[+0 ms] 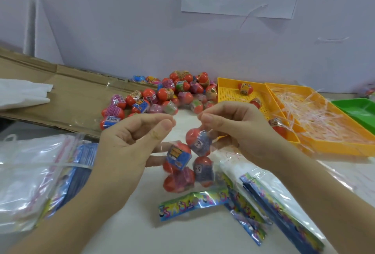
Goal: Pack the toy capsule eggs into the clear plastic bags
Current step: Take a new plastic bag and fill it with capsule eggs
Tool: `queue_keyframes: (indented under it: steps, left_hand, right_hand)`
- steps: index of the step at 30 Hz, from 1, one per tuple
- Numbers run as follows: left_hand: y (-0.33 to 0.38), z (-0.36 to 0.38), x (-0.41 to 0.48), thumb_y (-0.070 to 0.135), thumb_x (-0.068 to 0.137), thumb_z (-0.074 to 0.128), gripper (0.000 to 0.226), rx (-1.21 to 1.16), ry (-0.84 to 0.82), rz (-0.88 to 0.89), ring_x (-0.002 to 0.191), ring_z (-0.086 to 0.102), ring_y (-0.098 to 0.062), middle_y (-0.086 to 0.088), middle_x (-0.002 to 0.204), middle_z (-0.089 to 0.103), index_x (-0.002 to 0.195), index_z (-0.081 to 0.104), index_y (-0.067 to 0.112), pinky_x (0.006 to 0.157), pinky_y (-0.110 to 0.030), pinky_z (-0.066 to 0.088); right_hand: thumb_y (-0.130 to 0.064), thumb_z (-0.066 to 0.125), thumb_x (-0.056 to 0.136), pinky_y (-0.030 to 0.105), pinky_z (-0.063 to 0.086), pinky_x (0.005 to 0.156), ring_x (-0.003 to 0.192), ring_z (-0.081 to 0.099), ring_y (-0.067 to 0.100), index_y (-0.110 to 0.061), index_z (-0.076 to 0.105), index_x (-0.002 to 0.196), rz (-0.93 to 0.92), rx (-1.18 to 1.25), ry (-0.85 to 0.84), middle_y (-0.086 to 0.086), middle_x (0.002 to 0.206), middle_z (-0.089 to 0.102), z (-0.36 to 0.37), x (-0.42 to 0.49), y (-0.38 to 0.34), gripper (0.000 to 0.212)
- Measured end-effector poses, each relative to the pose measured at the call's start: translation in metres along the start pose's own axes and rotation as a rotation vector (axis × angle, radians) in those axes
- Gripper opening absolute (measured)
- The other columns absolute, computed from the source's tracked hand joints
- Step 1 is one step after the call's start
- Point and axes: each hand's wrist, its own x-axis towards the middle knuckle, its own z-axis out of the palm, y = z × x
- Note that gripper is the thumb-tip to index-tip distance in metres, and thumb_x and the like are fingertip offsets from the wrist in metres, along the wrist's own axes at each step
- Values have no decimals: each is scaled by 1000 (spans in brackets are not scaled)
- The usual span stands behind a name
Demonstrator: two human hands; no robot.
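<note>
Between the two hands, above the middle of the table (140, 225), hangs a clear bag (212, 149) with what looks like four or five eggs (178, 156) already inside, bunched together at its bottom. This bag seems nearly filled, perhaps ready for closing, though the plastic is too clear to tell whether its mouth is open or shut.

Much is left overall. A big pile (166, 95) of loose eggs lies at the back of the table, a few more sit in the yellow tray (229, 96) beside it, and a stack of empty bags (26, 172) waits at the left.

The left hand (132, 148) and the right hand (239, 131) are raised side by side, a little apart. Each pinches the bag's top edge between thumb and forefinger, with the other fingers curled loosely underneath. The left hand's lower fingers reach behind the eggs.
</note>
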Motion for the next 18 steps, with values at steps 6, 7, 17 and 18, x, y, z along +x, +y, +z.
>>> queue_keyframes:
  steps: [6,7,17,18]
  left_hand:
    - [-4,-2,4,27,66,69,15,-11,66,-5,64,75,-22,-3,79,77,75,80,31,51,-20,56]
    - [-4,-3,4,27,66,69,14,-15,67,-10,64,74,-21,-3,80,77,75,80,31,51,-20,56]
    - [-13,-6,6,14,67,70,22,9,26,-132,68,74,-13,0,84,78,74,79,33,52,-18,54]
    - [-14,-6,6,11,70,70,23,15,29,-135,67,74,-13,1,83,78,73,79,33,52,-18,54]
  right_hand:
    - [-22,73,68,22,54,50,57,68,14,-16,76,75,0,-3,25,6,70,72,1,2,4,10]
    - [-22,73,68,23,55,50,57,68,14,-17,76,75,-2,-1,26,7,70,72,1,2,4,9]
    - [-24,80,58,26,56,51,61,69,18,-19,76,84,82,29,-15,10,75,71,-4,4,15,26]
    - [-21,79,60,26,57,52,62,69,18,-18,76,87,86,13,-26,10,74,70,-5,4,17,27]
